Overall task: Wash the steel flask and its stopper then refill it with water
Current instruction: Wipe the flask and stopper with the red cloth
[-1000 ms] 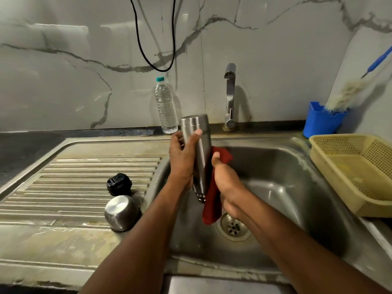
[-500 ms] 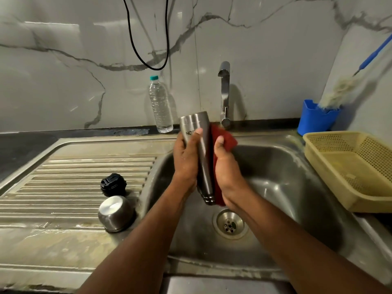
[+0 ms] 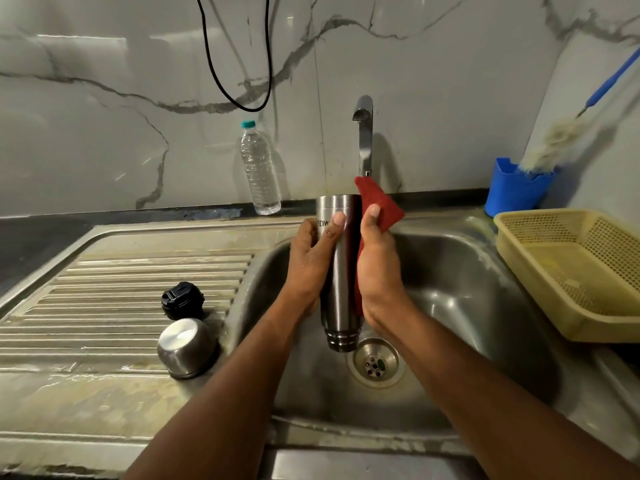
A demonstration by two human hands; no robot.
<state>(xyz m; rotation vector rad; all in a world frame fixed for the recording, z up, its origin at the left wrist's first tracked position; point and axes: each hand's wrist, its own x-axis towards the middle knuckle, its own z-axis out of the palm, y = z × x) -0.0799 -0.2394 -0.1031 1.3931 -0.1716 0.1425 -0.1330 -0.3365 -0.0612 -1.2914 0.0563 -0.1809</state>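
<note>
Head view: the steel flask [image 3: 341, 271] hangs upside down over the sink [image 3: 460, 306], mouth toward the drain [image 3: 375, 363], likely so water runs straight out. The left hand [image 3: 311, 268] wraps its fingers round the flask's left side to steady it. The right hand [image 3: 377, 268] presses a red cloth [image 3: 379, 206] flat along the right side, thumb on top, for scrubbing. On the drainboard [image 3: 121, 282] to the left sit the black stopper [image 3: 183, 300] and, nearer, the steel cap [image 3: 187, 346], parked clear of the washing. The tap [image 3: 363, 133] shows no water running
</note>
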